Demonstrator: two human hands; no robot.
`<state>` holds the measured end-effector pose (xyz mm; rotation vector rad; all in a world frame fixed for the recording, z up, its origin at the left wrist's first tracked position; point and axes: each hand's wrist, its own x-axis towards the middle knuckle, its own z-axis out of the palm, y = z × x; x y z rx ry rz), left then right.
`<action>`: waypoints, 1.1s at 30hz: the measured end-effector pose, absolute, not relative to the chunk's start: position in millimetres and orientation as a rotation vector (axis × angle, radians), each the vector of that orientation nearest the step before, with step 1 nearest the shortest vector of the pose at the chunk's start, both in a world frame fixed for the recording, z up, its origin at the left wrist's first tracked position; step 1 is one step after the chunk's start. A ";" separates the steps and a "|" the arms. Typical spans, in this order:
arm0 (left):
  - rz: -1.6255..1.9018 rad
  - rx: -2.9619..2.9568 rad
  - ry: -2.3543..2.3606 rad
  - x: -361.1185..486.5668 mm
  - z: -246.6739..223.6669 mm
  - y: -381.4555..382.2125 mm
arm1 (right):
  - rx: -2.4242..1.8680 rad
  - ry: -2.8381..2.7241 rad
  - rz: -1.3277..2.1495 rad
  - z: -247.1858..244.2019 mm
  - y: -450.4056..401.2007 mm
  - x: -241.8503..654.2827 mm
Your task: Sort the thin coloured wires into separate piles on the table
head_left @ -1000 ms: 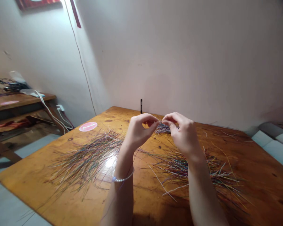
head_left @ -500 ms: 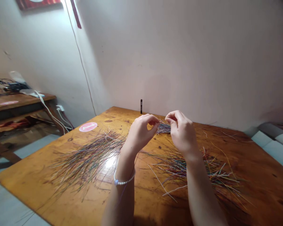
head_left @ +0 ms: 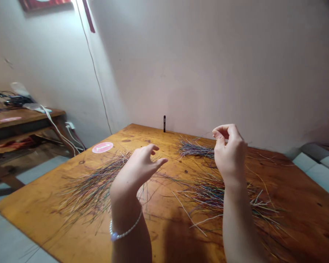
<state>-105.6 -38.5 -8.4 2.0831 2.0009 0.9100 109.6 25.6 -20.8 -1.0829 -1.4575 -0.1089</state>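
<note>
Right hand has one thin wire pinched in its fingers, poking out toward nine o'clock. Left hand just hangs open near the wire pile at the counter's nine; small bundle around one, messy heap around four.

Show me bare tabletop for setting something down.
Bare wood lies between the round sticker and the black marker, and between the right strand pile and the table's right edge. Crowded: that pile, the left strand pile, the far bundle.

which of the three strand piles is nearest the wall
The back pile, partly hidden by the right hand; the left pile and front right pile both lie farther from the wall.
</note>
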 end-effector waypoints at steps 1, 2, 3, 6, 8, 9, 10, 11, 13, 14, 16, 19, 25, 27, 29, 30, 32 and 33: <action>0.931 2.068 2.019 -107.5 -6.0 -42.5 | -1.074 -1.459 -0.115 -20.4 24.7 109.4; 0.955 2.064 2.025 -108.5 -3.8 -45.7 | -1.063 -1.461 -0.119 -19.9 23.8 108.6; 0.978 2.069 2.021 -108.7 -1.8 -48.1 | -1.051 -1.464 -0.123 -19.6 22.9 107.5; 1.056 2.119 1.988 -104.4 1.7 -50.8 | -1.017 -1.469 -0.136 -19.0 21.0 103.2; 1.104 2.148 1.956 -98.5 2.9 -50.4 | -1.002 -1.469 -0.131 -18.8 20.1 100.4; 1.122 2.154 1.932 -95.1 3.5 -49.8 | -0.996 -1.471 -0.123 -18.7 19.5 99.0; 1.135 2.154 1.898 -91.5 4.1 -49.1 | -0.991 -1.476 -0.112 -18.4 18.7 97.8; 1.142 2.152 1.848 -87.9 4.6 -48.2 | -0.984 -1.482 -0.101 -18.0 17.7 96.5; 1.139 2.140 1.683 -80.8 5.0 -45.4 | -0.968 -1.493 -0.086 -17.1 15.1 94.2; 1.131 2.132 1.567 -77.4 4.7 -43.5 | -0.958 -1.495 -0.086 -16.7 13.7 93.0; 1.124 2.120 1.332 -70.5 2.7 -38.8 | -0.944 -1.487 -0.099 -16.2 11.2 91.2; 1.158 2.115 1.169 -60.4 -3.1 -30.7 | -0.930 -1.479 -0.100 -16.1 8.8 89.6; 1.326 2.225 1.347 -50.6 -10.6 -17.8 | -0.899 -1.534 0.017 -15.3 8.3 88.6; 1.396 2.258 1.421 -53.1 -9.6 -15.8 | -0.880 -1.549 0.145 -15.1 9.2 88.0; 1.454 2.267 1.483 -57.5 -7.4 -15.3 | -0.844 -1.561 0.319 -15.3 10.8 87.2; 1.480 2.266 1.495 -59.9 -6.2 -15.5 | -0.822 -1.563 0.400 -15.6 11.7 86.8; 1.529 2.257 1.484 -64.3 -4.4 -16.6 | -0.782 -1.561 0.515 -16.6 13.8 85.4; 1.552 2.249 1.470 -66.0 -3.9 -17.3 | -0.765 -1.558 0.550 -17.3 14.9 84.5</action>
